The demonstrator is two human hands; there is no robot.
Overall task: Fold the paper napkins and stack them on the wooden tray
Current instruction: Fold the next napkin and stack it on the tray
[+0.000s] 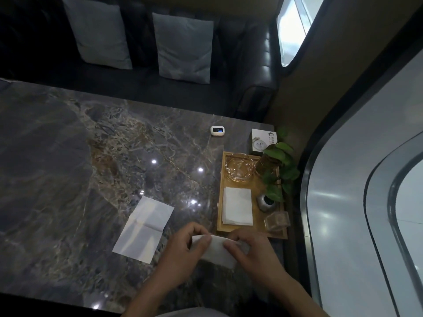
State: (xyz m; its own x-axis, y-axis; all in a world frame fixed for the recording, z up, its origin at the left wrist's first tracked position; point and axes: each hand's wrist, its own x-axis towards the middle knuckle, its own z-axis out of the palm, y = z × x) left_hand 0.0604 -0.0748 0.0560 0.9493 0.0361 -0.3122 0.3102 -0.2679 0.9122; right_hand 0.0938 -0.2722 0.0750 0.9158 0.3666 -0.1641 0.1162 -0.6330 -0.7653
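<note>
Both hands are on it now: the left hand [183, 248] and the right hand [251, 250] share one white napkin [217, 250] just above the near edge of the marble counter [91, 168], directly in front of the person. Left fingers [201, 240] pinch the napkin's left end, right fingers [231, 247] clamp down over its right end, so both are closed on paper and neither is free. The napkin's long axis runs left to right between the hands, tilting slightly down toward the right.

Here's what matters for the carry: the wooden tray [220, 202] lies ahead and to the right of the hands, its near rim just beyond the right knuckles. The right hand is clearly the nearer one. On the tray a folded stack [238, 205] of napkins sits at the near left part, long axis running away from the person, so the held piece looks to need a quarter turn to match.

To the left, an unfolded napkin [144, 227] lies flat on the counter, apart from both hands, nearer the left one. Judging by that, at least one more fold-and-stack remains after this
</note>
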